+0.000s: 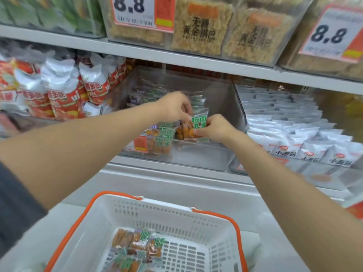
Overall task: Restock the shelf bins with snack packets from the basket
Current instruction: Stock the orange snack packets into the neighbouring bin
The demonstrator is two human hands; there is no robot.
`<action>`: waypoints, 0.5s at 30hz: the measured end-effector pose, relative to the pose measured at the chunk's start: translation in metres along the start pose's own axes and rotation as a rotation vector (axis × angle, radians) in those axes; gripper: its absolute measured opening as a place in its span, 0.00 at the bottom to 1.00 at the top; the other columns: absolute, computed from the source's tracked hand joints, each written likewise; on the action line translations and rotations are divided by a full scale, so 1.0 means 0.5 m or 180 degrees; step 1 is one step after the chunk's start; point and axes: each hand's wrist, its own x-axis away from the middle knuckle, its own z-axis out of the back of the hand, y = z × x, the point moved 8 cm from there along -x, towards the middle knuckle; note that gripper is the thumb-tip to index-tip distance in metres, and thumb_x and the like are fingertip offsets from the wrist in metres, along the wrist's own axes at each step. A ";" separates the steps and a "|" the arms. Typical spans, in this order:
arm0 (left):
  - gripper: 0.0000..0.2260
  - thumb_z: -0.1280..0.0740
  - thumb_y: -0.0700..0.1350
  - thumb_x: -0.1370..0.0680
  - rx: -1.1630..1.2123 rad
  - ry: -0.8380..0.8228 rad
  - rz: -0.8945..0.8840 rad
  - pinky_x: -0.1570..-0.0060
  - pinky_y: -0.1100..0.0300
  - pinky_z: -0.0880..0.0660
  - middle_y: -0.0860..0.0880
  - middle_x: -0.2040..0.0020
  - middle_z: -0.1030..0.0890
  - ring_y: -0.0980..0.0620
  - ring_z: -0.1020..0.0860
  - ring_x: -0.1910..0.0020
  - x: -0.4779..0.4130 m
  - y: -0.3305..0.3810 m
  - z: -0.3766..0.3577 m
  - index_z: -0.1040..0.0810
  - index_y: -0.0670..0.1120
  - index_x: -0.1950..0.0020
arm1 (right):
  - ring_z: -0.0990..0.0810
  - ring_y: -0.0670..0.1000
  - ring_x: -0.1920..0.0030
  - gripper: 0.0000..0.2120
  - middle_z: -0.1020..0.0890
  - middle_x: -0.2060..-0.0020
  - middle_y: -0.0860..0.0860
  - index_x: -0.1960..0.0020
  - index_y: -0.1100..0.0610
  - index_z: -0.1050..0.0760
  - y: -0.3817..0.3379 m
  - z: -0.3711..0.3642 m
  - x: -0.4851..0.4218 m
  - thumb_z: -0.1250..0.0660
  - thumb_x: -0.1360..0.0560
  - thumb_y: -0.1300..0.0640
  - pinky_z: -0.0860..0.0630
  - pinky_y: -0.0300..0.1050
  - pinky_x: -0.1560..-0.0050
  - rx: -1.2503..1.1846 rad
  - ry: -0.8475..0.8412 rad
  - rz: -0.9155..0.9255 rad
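Both arms reach forward to the middle shelf, where the left hand [174, 107] and the right hand [215, 128] meet over a clear bin [225, 99]. Together they hold one snack packet [197, 122], a clear pouch with a green label and orange-brown pieces showing through. The left hand's fingers [186, 109] are curled and pinch the packet's upper edge from above. The right hand's fingers [202, 132] are also curled and pinch its lower right side. The packet stands roughly upright inside the bin, near the front. It is just beside a short row of matching packets [162, 138] that stand at the bin's front left. More of the same kind, the back packets [146, 95], lie deeper in the bin, partly hidden by the left hand.

Lower down, close to the camera, a white basket [157, 206] with orange handles [82, 216] holds a small heap of green-labelled packets [135, 250] on its floor, towards the left.

To the left of the clear bin stand red and silver bags [62, 95]. To its right, a neighbouring bin is filled with rows of white packets [294, 130]. Above the upper shelf board [176, 55], clear bins hold rice crust packs [200, 26] with dark lettering. Two price tags reading 8.8 hang on the fronts, the left price tag [135, 10] and the right price tag [332, 34]. Blurred green packs [49, 12] fill the top left corner.
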 end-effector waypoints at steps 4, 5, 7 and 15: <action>0.10 0.27 0.49 0.26 -0.0449 -0.0168 -0.0032 0.48 0.55 0.26 0.50 0.45 0.20 0.50 0.23 0.47 -0.013 -0.009 -0.028 0.19 0.48 0.47 | 0.27 0.52 0.63 0.21 0.25 0.61 0.55 0.51 0.64 0.22 0.029 -0.037 -0.034 0.21 0.37 0.52 0.32 0.45 0.62 0.0090 -0.0267 -0.0280; 0.11 0.27 0.50 0.26 -0.0540 -0.0171 -0.0053 0.47 0.54 0.26 0.50 0.44 0.21 0.49 0.24 0.45 -0.014 -0.006 -0.029 0.19 0.48 0.46 | 0.26 0.52 0.62 0.25 0.25 0.60 0.56 0.49 0.65 0.22 0.032 -0.042 -0.038 0.21 0.40 0.52 0.30 0.46 0.62 0.0066 -0.0351 -0.0296; 0.12 0.27 0.51 0.26 -0.0628 -0.0162 -0.0085 0.46 0.53 0.25 0.50 0.41 0.21 0.49 0.24 0.44 -0.014 -0.001 -0.029 0.19 0.48 0.45 | 0.25 0.52 0.63 0.26 0.25 0.58 0.56 0.46 0.64 0.24 0.034 -0.046 -0.039 0.21 0.39 0.54 0.29 0.45 0.64 0.0098 -0.0471 -0.0335; 0.11 0.26 0.48 0.27 -0.0359 -0.0170 -0.0217 0.44 0.51 0.23 0.51 0.45 0.17 0.51 0.21 0.45 0.000 0.013 -0.032 0.17 0.48 0.46 | 0.28 0.48 0.62 0.29 0.28 0.60 0.51 0.44 0.62 0.29 0.048 -0.032 -0.030 0.20 0.35 0.50 0.31 0.42 0.67 0.0396 -0.0372 -0.0568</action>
